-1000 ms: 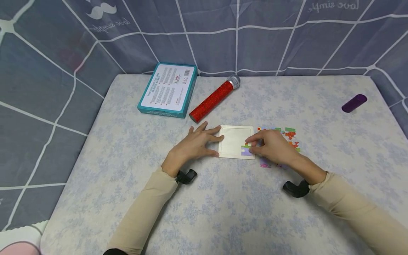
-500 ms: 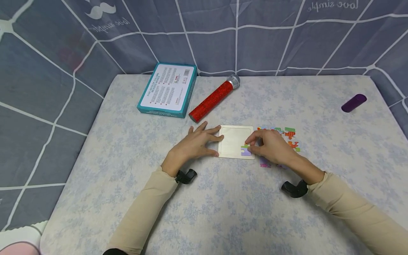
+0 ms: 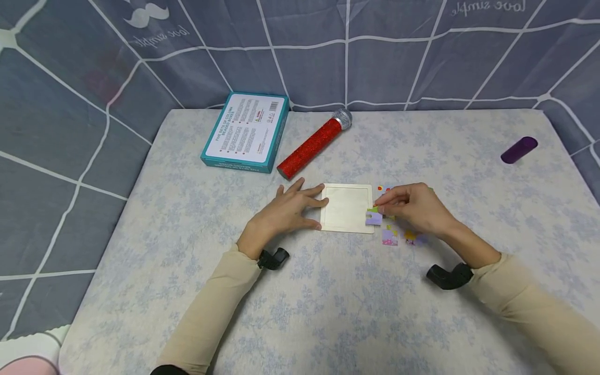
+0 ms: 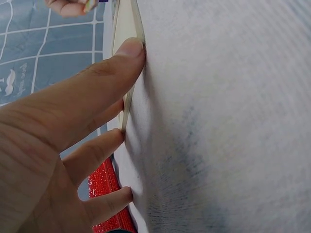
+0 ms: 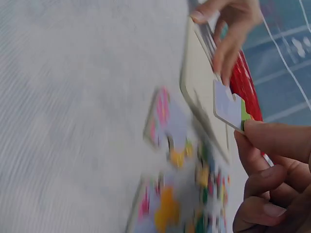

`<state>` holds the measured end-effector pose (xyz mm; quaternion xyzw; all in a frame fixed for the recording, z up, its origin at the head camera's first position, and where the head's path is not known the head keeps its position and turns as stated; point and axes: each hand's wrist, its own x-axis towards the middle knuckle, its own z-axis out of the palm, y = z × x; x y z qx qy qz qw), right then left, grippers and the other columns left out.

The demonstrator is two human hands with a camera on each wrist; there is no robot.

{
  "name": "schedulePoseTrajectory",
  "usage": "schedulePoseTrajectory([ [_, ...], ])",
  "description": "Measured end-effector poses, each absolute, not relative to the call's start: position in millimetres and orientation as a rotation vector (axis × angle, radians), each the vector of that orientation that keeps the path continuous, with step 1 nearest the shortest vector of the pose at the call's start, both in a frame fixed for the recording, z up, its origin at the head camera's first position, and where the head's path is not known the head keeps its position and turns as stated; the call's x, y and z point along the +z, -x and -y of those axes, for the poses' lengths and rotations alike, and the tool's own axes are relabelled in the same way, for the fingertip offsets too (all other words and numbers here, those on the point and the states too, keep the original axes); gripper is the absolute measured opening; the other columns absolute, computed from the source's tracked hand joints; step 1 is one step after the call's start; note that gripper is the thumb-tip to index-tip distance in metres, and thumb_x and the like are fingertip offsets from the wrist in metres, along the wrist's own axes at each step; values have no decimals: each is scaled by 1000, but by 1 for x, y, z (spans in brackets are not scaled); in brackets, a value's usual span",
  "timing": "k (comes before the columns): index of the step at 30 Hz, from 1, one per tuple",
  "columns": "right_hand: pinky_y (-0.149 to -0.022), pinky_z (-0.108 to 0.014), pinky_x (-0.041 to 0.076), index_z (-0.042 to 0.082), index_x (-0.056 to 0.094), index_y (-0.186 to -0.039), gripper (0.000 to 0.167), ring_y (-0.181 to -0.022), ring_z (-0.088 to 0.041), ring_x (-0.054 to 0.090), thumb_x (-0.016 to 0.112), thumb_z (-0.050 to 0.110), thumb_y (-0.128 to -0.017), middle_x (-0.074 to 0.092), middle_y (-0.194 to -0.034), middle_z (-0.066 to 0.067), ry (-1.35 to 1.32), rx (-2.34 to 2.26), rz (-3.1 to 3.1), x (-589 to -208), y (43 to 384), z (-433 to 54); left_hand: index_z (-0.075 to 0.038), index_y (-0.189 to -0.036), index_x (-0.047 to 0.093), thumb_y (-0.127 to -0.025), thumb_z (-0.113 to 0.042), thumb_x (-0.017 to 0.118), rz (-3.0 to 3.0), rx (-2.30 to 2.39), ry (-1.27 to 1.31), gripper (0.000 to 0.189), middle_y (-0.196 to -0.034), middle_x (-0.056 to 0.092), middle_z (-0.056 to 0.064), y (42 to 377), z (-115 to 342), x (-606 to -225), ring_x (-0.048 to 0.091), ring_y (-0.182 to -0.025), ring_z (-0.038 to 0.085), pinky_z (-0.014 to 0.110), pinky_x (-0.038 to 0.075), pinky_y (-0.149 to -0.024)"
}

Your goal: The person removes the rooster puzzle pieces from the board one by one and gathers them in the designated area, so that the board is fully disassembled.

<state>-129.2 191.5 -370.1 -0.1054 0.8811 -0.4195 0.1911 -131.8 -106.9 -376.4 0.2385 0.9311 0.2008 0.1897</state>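
A cream puzzle tray [image 3: 346, 208] with a raised rim lies flat mid-table. My left hand [image 3: 287, 212] has its fingers spread, thumb and fingertips resting on the tray's left edge. Between thumb and fingers, my right hand [image 3: 422, 209] pinches a lavender and green jigsaw piece [image 5: 227, 103]. That piece is lifted over the tray's right rim, as the right wrist view also shows. Loose jigsaw pieces [image 3: 389, 237] lie right of the tray, several of them hidden under the right hand.
A red glitter microphone [image 3: 311, 148] lies diagonally behind the tray. Left of it is a teal box [image 3: 245, 130] with a white printed label. A small purple cylinder [image 3: 519, 150] lies at the far right. A grid-patterned curtain [image 3: 384, 62] hangs along the table's back edge.
The right hand has lifted the lavender and green jigsaw piece from the tray's lower right corner and moved it rightward to the rim. The left hand stays in place.
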Motion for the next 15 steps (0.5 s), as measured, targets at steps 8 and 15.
schedulePoseTrajectory([
  [8,-76,-19,47,8,74,-113,36,-93,-2,61,74,33,-88,73,-107,-4,138,-1121,-2422,-368,119,-247,-20,-139,56,-81,-32,81,-2615,568,-670,65,-158,30,-1,132,108,-375,9,-148,40,72,7,-109],
  [15,-79,-17,45,10,74,-117,42,-95,11,54,74,41,-87,71,-116,-3,59,-1026,-2437,-372,108,-287,-19,-139,57,-81,-31,82,-2618,580,-677,64,-158,31,0,132,108,-376,10,-148,40,73,7,-108],
])
